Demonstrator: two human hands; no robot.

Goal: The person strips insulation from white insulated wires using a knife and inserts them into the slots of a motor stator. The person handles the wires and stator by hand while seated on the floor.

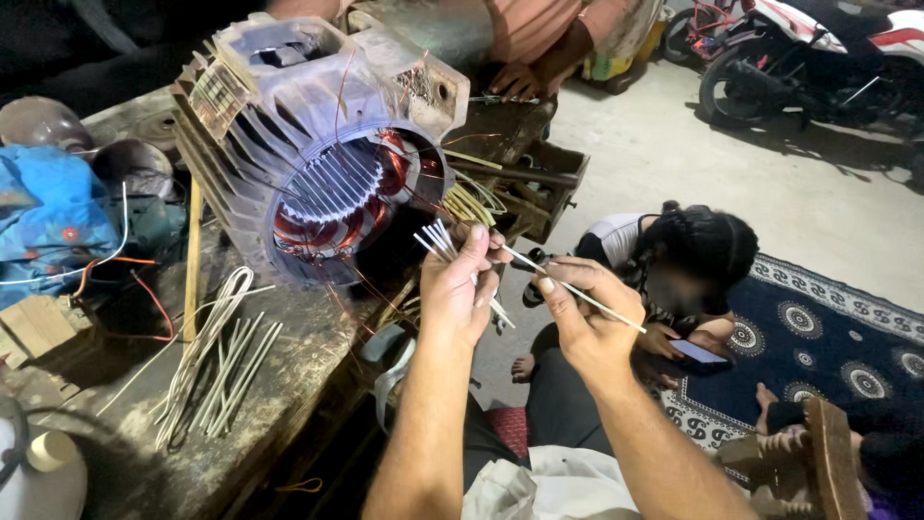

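A large grey electric motor housing point(289, 125) lies on its side on a worn wooden workbench point(289, 385), its open end showing copper windings point(298, 226) and slotted steel core. My left hand point(457, 284) holds a small bundle of thin white insulation strips point(438, 239) just right of the motor opening. My right hand point(582, 313) pinches a single long white strip point(587, 297) between thumb and fingers, its tip meeting my left hand's fingertips. Yellowish sleeves point(467, 202) stick out of the winding beside my hands.
More white strips point(217, 361) lie loose on the bench. A blue cloth point(43, 221) and wires sit at left. Another person's hand point(515, 82) rests on the far bench end. A person with a phone point(698, 351) sits on a patterned rug point(828, 337). A motorcycle point(808, 48) stands behind.
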